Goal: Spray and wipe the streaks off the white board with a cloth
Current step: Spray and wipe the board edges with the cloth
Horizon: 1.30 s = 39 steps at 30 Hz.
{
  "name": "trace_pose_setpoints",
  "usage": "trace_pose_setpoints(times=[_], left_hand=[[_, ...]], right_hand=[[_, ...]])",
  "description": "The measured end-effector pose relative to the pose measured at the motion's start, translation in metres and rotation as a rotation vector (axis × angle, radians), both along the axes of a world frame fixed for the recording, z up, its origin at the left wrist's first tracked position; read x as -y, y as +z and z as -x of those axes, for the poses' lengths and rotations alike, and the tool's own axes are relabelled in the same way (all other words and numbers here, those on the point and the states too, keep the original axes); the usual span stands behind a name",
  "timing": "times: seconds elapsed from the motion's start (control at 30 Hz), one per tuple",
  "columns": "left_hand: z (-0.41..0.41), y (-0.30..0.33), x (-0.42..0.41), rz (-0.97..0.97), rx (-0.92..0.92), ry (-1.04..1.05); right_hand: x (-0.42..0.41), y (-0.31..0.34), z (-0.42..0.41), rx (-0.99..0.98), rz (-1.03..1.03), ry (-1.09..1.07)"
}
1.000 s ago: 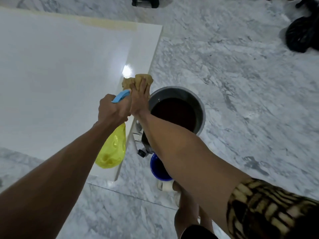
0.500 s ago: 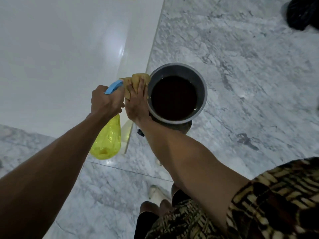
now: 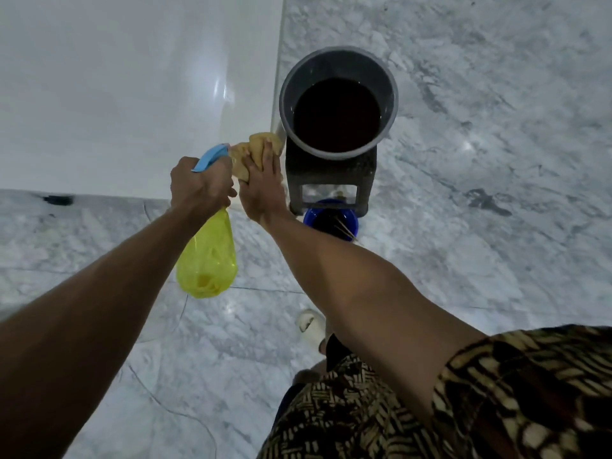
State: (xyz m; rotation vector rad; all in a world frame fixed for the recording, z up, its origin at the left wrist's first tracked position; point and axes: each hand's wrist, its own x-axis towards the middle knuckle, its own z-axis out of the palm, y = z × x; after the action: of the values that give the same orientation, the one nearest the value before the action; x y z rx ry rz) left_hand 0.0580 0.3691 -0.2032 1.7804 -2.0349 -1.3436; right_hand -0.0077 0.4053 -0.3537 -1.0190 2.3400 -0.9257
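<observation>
Head view shows the big white board (image 3: pixel 116 87) lying flat, top left, above the marble floor (image 3: pixel 480 160). The right hand (image 3: pixel 263 190) presses a yellow cloth (image 3: pixel 255 150) on the board's near right corner, fingers closed on it. The left hand (image 3: pixel 198 185) is wrapped tight round the neck of a yellow spray bottle (image 3: pixel 208 260), just beside. A grey bucket (image 3: pixel 337 61) of dark water sits on a stool (image 3: pixel 331 180) close by. I think this is the wiping step. Next, rub along the edge or squirt more spray.
</observation>
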Motion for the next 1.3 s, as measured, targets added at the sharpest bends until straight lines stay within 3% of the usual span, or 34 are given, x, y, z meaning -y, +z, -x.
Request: trace_pose_setpoints(times=[0.3,0.37,0.47,0.6,0.87,1.1,1.3], left_hand=[[-0.059,0.006,-0.056,0.009,-0.003,-0.040],[-0.064,0.011,-0.068,0.030,-0.014,-0.059],[-0.070,0.018,-0.085,0.019,-0.026,-0.059],[-0.072,0.029,-0.108,-0.045,-0.062,-0.040],[-0.009,0.043,-0.169,-0.135,-0.100,-0.120],[0.135,0.056,-0.225,-0.114,-0.247,-0.252],[0.250,0.051,-0.262,-0.065,-0.187,-0.361]], right_hand=[[-0.048,0.004,-0.077,0.255,-0.015,-0.027],[-0.055,-0.004,-0.090,0.450,0.003,-0.017],[-0.080,0.014,-0.090,0.876,0.068,-0.227],[-0.147,0.047,-0.065,1.139,0.040,-0.398],[-0.280,0.080,0.046,0.978,0.193,-0.584],[-0.356,0.123,0.198,1.002,0.264,-0.591],[-0.397,0.159,0.324,1.034,0.216,-0.503]])
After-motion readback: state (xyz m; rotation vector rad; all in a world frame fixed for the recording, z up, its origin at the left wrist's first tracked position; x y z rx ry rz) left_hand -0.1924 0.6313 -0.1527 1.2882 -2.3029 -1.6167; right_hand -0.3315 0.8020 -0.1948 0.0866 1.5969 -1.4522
